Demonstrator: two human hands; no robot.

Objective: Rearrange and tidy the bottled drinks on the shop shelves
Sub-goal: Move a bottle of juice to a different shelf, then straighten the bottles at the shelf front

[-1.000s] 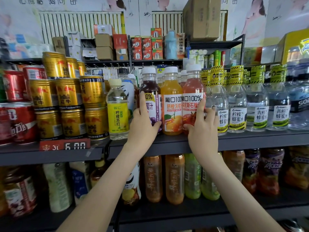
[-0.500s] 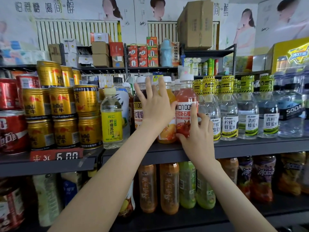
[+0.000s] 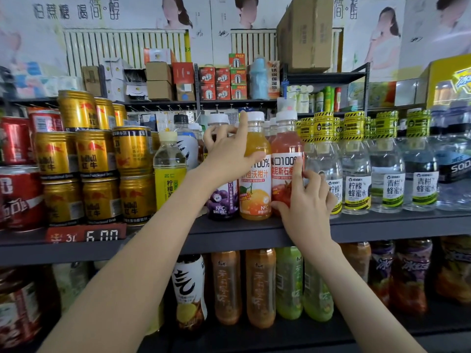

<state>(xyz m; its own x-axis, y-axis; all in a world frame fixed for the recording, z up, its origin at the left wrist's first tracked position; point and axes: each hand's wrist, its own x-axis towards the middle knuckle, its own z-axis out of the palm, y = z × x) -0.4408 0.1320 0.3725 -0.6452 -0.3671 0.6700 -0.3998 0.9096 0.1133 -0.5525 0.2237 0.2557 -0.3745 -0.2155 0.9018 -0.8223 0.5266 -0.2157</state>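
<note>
Three round, clear plastic juice bottles stood upright, white caps up, side by side on the dark metal shelf: purple bottle, orange bottle, red bottle, all glossy-labelled. The left hand curled its fingers round the purple bottle's neck, thumb on the orange bottle. The right hand gripped the red bottle low down.

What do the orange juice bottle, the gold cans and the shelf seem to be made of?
Orange juice bottle: likely clear plastic, glossy; the juice shows through. Gold cans: probably metal, shiny, with ridged rims. Shelf: seemingly dark painted metal, matte, thin edge.
</note>
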